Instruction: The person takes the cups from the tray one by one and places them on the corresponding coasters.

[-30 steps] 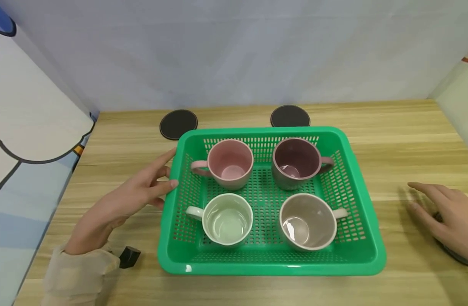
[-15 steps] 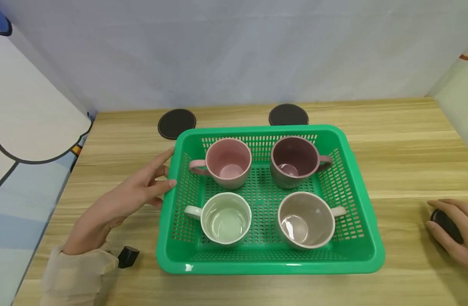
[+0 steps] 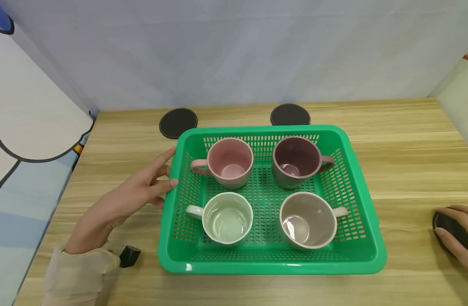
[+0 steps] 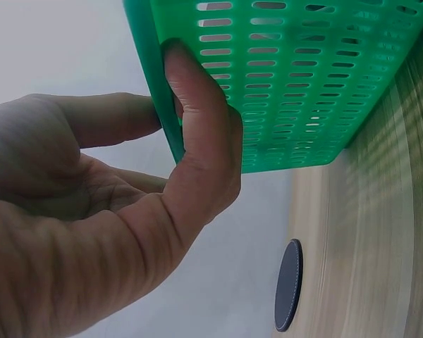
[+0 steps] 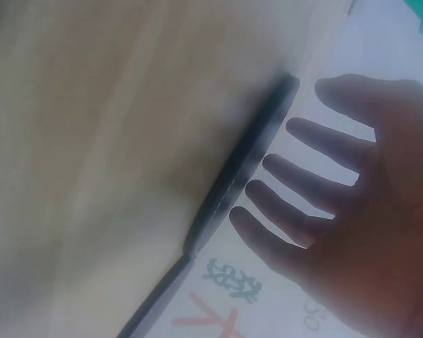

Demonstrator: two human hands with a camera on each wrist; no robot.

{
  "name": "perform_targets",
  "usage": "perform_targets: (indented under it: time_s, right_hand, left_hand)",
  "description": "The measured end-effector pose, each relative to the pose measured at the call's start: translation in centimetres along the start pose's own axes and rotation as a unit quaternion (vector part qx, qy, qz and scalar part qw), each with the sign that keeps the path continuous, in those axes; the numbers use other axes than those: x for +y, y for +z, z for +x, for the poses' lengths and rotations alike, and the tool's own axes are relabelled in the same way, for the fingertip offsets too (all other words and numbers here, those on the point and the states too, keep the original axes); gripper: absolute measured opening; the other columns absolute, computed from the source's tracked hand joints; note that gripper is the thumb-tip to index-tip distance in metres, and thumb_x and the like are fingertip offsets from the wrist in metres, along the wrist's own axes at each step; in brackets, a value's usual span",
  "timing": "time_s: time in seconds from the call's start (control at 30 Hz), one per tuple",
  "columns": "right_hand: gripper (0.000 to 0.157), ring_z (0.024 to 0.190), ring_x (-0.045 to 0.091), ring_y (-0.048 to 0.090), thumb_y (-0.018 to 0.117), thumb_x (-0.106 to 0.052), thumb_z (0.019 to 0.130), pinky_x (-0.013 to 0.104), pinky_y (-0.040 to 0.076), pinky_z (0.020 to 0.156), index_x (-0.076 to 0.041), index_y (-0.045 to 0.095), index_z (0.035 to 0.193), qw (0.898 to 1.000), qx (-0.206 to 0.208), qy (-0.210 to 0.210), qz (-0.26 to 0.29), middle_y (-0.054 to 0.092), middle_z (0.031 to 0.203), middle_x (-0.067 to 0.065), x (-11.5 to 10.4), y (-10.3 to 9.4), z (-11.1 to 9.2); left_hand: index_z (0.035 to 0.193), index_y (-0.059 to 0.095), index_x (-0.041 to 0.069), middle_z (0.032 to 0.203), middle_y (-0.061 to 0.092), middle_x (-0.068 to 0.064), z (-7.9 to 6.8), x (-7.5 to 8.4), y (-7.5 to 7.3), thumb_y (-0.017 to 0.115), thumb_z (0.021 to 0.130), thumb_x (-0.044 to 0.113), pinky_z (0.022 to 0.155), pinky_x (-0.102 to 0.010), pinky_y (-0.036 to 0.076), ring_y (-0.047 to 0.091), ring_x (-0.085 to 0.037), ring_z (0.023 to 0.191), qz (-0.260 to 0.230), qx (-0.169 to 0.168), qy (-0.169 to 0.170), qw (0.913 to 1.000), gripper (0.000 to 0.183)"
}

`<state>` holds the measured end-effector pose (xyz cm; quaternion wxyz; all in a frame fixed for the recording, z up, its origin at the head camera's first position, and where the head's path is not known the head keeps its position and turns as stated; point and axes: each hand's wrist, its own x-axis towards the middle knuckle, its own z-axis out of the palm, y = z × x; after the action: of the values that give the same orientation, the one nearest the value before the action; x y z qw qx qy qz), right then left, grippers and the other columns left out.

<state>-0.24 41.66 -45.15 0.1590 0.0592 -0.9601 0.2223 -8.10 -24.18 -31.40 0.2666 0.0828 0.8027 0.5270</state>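
Observation:
A green plastic basket (image 3: 272, 268) holds a pink mug (image 3: 230, 163), a plum mug (image 3: 295, 161), a pale green mug (image 3: 227, 219) and a beige mug (image 3: 307, 221), all upright. My left hand (image 3: 138, 191) grips the basket's left rim, thumb on top; in the left wrist view its fingers (image 4: 204, 134) hook under the rim against the slotted wall. At the right edge of the head view, my right hand (image 3: 463, 238) is over a round black coaster (image 3: 450, 227). The right wrist view has its fingers (image 5: 303, 190) spread, tips close to the coaster (image 5: 243, 162).
Two black coasters lie behind the basket, one at the back left (image 3: 178, 122) and one at the back middle (image 3: 290, 114). A small black block (image 3: 129, 256) is near the left sleeve. A pale cloth wall (image 3: 257, 55) closes off the wooden table's back.
My right hand has moved right, from above the table to over the black coaster, with its fingers now around the coaster's edge. The left hand, basket and mugs have stayed put.

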Motion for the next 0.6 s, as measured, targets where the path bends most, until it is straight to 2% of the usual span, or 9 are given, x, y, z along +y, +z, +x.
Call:
perform_targets:
  time_s: [0.13, 0.2, 0.27, 0.4, 0.57, 0.6]
  right_hand:
    - [0.041, 0.145, 0.062, 0.032, 0.056, -0.011, 0.104, 0.047, 0.009, 0.132, 0.010, 0.053, 0.140, 1.000, -0.007, 0.010, -0.010, 0.045, 0.141, 0.045, 1.2, 0.0, -0.5]
    - [0.044, 0.148, 0.061, 0.029, 0.055, -0.013, 0.105, 0.053, 0.008, 0.132, 0.009, 0.051, 0.143, 1.000, -0.014, 0.019, -0.015, 0.042, 0.146, 0.045, 1.7, 0.1, -0.8]
    - [0.047, 0.152, 0.059, 0.025, 0.053, -0.017, 0.107, 0.052, 0.005, 0.133, 0.009, 0.048, 0.146, 0.999, -0.019, 0.026, -0.018, 0.039, 0.150, 0.045, 2.2, 0.1, -1.1]
    - [0.047, 0.154, 0.052, 0.028, 0.053, -0.020, 0.108, 0.034, 0.007, 0.129, 0.009, 0.051, 0.144, 1.000, 0.003, 0.011, -0.008, 0.043, 0.145, 0.045, 2.6, 0.4, -1.3]
    - [0.042, 0.151, 0.051, 0.034, 0.055, -0.017, 0.106, 0.018, 0.007, 0.124, 0.010, 0.055, 0.139, 1.000, 0.017, -0.017, 0.002, 0.048, 0.135, 0.047, 2.2, 0.3, -0.9]
    - [0.041, 0.152, 0.045, 0.035, 0.056, -0.017, 0.106, 0.014, 0.007, 0.122, 0.010, 0.056, 0.137, 0.999, 0.021, -0.026, 0.002, 0.049, 0.133, 0.047, 2.1, 0.3, -0.8]
  left_hand:
    - [0.169, 0.001, 0.032, 0.138, 0.053, -0.026, 0.0, 0.1, 0.0, 0.048, 0.112, 0.018, 0.080, -0.038, 0.063, 0.072, -0.021, 0.097, 0.005, 0.000, -0.002, 1.0000, 0.076]
    - [0.169, 0.000, 0.032, 0.138, 0.053, -0.026, 0.0, 0.1, 0.0, 0.048, 0.112, 0.019, 0.081, -0.038, 0.063, 0.072, -0.022, 0.097, 0.006, -0.001, -0.004, 1.0000, 0.076]
    - [0.169, 0.000, 0.031, 0.137, 0.054, -0.026, 0.0, 0.1, 0.0, 0.049, 0.112, 0.019, 0.081, -0.038, 0.063, 0.072, -0.021, 0.097, 0.005, -0.002, -0.006, 1.0000, 0.076]
    - [0.169, 0.000, 0.031, 0.136, 0.054, -0.026, 0.1, 0.1, 0.0, 0.049, 0.112, 0.018, 0.080, -0.038, 0.063, 0.072, -0.021, 0.097, 0.002, -0.003, -0.006, 1.0000, 0.076]
    - [0.169, 0.001, 0.030, 0.135, 0.054, -0.026, 0.1, 0.0, 0.1, 0.049, 0.111, 0.018, 0.079, -0.038, 0.063, 0.072, -0.020, 0.097, 0.000, -0.001, -0.006, 1.0000, 0.077]
    - [0.169, 0.001, 0.030, 0.135, 0.054, -0.026, 0.1, 0.0, 0.0, 0.049, 0.111, 0.018, 0.079, -0.038, 0.063, 0.072, -0.020, 0.097, 0.000, 0.000, -0.006, 1.0000, 0.077]
